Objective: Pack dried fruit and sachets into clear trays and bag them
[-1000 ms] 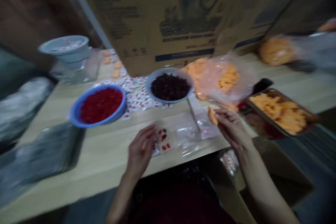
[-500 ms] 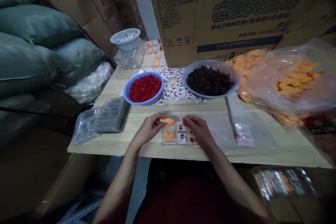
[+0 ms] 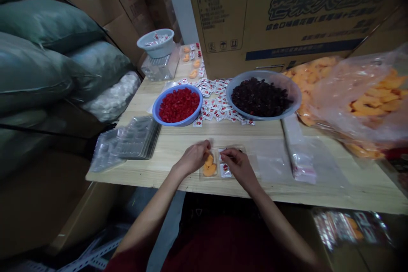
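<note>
A small clear tray point(image 3: 204, 175) lies near the table's front edge, between my two hands. Curved orange pieces point(image 3: 209, 169) rest in its left compartment, and small white sachets with red print point(image 3: 225, 171) lie in the middle part. My left hand point(image 3: 193, 159) is at the tray's upper left, fingers pinched just above the orange pieces; whatever they may hold is hidden. Over the sachets, my right hand point(image 3: 239, 166) has thumb and forefinger pressed together, and what is between them is too small to make out. That hand covers most of the tray's right side.
Behind the tray stand a blue bowl of red pieces point(image 3: 199, 112), a larger bowl of dark pieces point(image 3: 298, 93) and a sachet pile point(image 3: 214, 105). Stacked clear trays point(image 3: 135, 138) lie left; plastic bags point(image 3: 270, 159) and bagged orange pieces point(image 3: 371, 97) lie right. A carton point(image 3: 229, 61) stands behind.
The orange piece that was in my left fingers now lies in the tray's left compartment. My left hand has moved right; my right hand is over the sachets. The view has shifted slightly.
</note>
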Demonstrator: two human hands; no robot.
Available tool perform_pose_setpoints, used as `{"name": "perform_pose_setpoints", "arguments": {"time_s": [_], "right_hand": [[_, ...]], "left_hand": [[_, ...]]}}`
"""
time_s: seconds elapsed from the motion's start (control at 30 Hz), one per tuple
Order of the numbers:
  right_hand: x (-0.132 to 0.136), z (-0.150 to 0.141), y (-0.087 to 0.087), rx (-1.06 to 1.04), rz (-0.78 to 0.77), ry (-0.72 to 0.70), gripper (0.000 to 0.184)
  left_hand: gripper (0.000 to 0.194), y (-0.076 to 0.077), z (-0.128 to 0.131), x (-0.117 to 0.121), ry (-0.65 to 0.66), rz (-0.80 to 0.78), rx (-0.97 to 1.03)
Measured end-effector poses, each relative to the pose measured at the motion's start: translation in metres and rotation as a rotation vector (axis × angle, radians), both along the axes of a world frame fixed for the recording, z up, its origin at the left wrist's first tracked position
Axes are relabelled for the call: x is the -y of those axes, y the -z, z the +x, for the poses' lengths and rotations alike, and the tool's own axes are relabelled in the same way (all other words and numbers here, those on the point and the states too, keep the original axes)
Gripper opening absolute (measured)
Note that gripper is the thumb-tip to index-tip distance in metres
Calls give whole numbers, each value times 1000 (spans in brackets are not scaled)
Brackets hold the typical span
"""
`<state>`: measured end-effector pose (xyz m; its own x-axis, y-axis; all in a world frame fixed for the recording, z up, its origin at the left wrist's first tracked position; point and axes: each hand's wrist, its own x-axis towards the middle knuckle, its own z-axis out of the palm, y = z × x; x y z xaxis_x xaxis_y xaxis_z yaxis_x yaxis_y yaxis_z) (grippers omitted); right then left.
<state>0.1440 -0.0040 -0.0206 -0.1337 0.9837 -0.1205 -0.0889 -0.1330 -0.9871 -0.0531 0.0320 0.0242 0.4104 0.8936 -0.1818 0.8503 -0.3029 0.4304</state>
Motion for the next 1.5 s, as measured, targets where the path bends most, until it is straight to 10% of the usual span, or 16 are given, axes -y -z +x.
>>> {"name": "perform_pose_setpoints", "arguments": {"time_s": [0.37, 0.77, 0.9, 1.1, 1.2, 1.4, 1.5], "right_hand": [[11, -12, -2, 221, 317, -56, 14], [5, -28, 8, 679, 534, -241, 25], [9, -16, 2, 328, 354, -21, 24], [13, -13, -26, -505, -377, -111, 52], [17, 4, -40, -584, -446, -141, 48], [18, 52, -21, -249, -273, 123, 39], [19, 58, -5, -212, -269, 163, 41]], "left_hand": [[7, 5, -11, 25, -209, 42, 270], [16, 32, -15, 26, -150, 261, 73], [32, 15, -7, 41, -239, 356, 329], [58, -2, 39, 66, 177, 369, 204], [56, 3, 5, 54, -53, 442, 30], [33, -23, -155, 7, -799, 465, 69], [21, -31, -200, -13, -859, 311, 86]]}}
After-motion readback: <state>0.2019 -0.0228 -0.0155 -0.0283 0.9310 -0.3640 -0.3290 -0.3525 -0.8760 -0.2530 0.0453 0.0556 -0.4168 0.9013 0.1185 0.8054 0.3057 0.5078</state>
